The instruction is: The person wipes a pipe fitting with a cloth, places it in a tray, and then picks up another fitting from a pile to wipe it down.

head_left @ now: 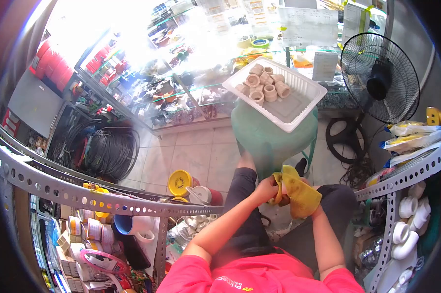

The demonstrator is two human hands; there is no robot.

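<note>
My left hand [266,190] is closed, with its fingers pinching one side of a yellow cloth [306,199]. The cloth drapes over my right hand [315,209], hiding most of its fingers, which are bent around the bunched fabric. A small pale patch shows between the hands; whether it is a fitting or a fingertip I cannot make out. Beyond my knees a white plastic tray [293,110] rests on a green stool [252,132]. Several beige threaded pipe fittings [270,93] are heaped toward the tray's far left side. Both hands are apart from the tray.
A black standing fan [379,80] is at the right. Perforated metal shelves [108,202] flank me, with a mug [137,225] and tape rolls at left and white elbow fittings [405,244] at right. Yellow-lidded buckets [180,182] and coiled black cable [110,151] occupy the floor.
</note>
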